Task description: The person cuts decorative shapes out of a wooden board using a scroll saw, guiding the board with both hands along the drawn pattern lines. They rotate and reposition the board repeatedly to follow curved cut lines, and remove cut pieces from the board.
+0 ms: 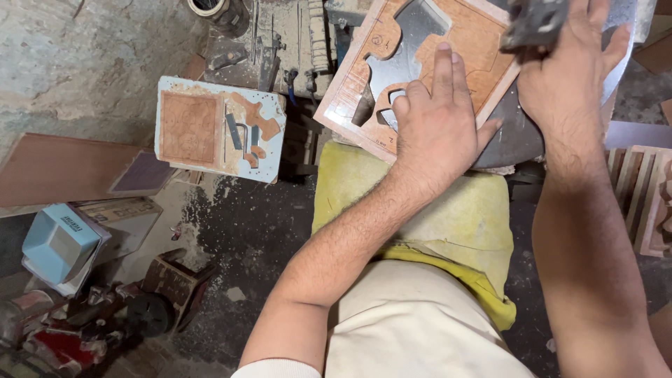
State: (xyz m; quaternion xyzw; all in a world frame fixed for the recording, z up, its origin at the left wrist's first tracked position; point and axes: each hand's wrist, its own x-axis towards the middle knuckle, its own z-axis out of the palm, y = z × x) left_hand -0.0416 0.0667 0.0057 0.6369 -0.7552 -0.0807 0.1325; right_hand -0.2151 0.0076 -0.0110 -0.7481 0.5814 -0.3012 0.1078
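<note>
At the far left, on the dusty floor point(252, 231), sits a pale blue box point(59, 241) on top of some papers, with a reddish-brown board point(63, 168) lying flat just above it. Below them, in the bottom corner, there is a jumble of dark and red machine parts point(70, 336).

Further right, a light blue square panel point(220, 129) carries a brown carved square and a few small cut pieces on its face. It lies apart from the person's hands.

In the middle, the left hand point(434, 119) lies flat on a wooden cut-out board point(462, 35), fingers spread and pressed down, the fingertips at the edge of a curved opening sawn through the wood. This grip is open, a pressing palm and not a clasp. The board rests tilted on a grey metal plate point(518, 133), which shows through the cut-outs. Under the forearm a yellow cloth point(455, 224) covers the person's lap.

To the right, the right hand point(567, 63) is closed round a dark grey block-shaped tool point(535, 21), held at the upper right corner of the board. At the right edge lie ribbed wooden mouldings point(644, 196).
</note>
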